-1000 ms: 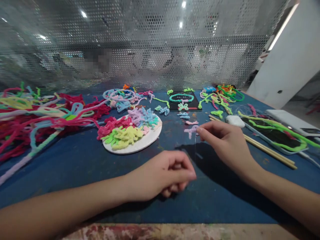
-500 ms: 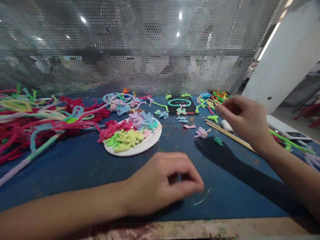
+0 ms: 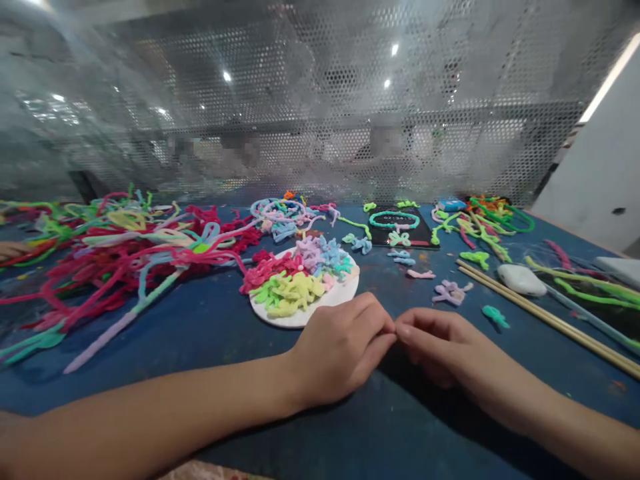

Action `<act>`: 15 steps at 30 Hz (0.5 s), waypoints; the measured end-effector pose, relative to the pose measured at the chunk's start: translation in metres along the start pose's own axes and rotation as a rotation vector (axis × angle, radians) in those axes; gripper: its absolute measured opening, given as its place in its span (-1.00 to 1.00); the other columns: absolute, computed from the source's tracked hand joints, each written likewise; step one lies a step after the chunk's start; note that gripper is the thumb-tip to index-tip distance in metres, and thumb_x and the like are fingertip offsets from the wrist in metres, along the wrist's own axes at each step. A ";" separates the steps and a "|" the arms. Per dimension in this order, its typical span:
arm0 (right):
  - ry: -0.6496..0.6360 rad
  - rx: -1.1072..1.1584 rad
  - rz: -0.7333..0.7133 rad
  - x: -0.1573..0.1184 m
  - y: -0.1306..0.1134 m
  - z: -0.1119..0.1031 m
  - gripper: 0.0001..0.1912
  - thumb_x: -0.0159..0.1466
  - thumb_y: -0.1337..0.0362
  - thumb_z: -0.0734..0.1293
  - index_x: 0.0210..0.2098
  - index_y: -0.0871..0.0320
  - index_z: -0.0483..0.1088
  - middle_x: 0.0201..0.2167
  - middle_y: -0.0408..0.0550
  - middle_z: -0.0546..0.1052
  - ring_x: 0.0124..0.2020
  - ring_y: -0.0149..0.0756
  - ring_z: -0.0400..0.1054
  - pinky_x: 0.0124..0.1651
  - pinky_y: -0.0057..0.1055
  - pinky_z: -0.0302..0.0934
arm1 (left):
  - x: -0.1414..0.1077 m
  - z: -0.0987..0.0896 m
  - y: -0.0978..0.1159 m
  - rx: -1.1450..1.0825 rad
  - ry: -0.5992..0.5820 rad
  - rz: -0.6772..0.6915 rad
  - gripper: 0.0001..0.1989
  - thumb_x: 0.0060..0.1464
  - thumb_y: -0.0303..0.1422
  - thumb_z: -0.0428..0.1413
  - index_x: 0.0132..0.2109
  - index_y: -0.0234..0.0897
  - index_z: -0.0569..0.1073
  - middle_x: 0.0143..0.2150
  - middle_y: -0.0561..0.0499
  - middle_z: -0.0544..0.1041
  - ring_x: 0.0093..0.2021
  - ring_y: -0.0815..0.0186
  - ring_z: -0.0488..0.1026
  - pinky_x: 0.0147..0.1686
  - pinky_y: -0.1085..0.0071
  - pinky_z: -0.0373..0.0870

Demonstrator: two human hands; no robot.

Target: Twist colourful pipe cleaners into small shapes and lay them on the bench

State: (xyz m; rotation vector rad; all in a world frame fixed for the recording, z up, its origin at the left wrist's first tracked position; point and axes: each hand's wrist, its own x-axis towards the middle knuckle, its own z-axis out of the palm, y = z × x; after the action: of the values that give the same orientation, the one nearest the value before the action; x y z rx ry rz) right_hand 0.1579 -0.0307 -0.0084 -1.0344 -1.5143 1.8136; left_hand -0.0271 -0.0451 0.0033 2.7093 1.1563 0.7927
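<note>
My left hand (image 3: 350, 340) and my right hand (image 3: 445, 343) meet at the fingertips just above the blue table, in front of the plate. Both are closed in a pinch, thumb against fingers. Whatever lies between the fingertips is hidden or too small to make out. Behind my left hand is a white round plate (image 3: 350, 287) bearing short fuzzy pipe cleaner pieces (image 3: 295, 291) in red, yellow, green, lilac and blue. Beyond my right hand lie a lilac twisted pipe cleaner piece (image 3: 451, 291) and a small teal one (image 3: 495, 316).
A large tangle of pipe cleaners (image 3: 150, 253) spreads across the left. Two wooden sticks (image 3: 545, 313) and a white rounded object (image 3: 523, 279) lie at right. A black phone-like screen (image 3: 425, 233) showing digits lies at the back, before a perforated metal panel (image 3: 320, 133). Another person's hand (image 3: 13, 251) shows far left.
My right hand has come down and leftward from above the sticks to meet my left hand. My left hand has risen slightly. The camera view has swung left.
</note>
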 end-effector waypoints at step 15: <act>0.099 -0.219 -0.135 0.006 0.003 0.002 -0.88 0.18 0.26 0.30 -0.45 0.17 0.35 -0.57 -0.23 0.30 -0.53 -0.47 0.12 -0.47 -0.50 -0.02 | 0.060 -0.066 -0.096 0.365 -0.083 -0.518 -0.75 0.14 -0.26 0.04 -0.35 -0.28 0.55 -0.34 -0.09 0.57 -0.34 0.22 0.41 -0.39 0.40 0.11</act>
State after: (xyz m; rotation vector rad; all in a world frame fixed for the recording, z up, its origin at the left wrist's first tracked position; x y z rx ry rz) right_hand 0.1526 -0.0276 -0.0126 -1.0773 -1.7063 1.5083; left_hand -0.0879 0.0569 0.0593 2.4566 2.0235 0.4202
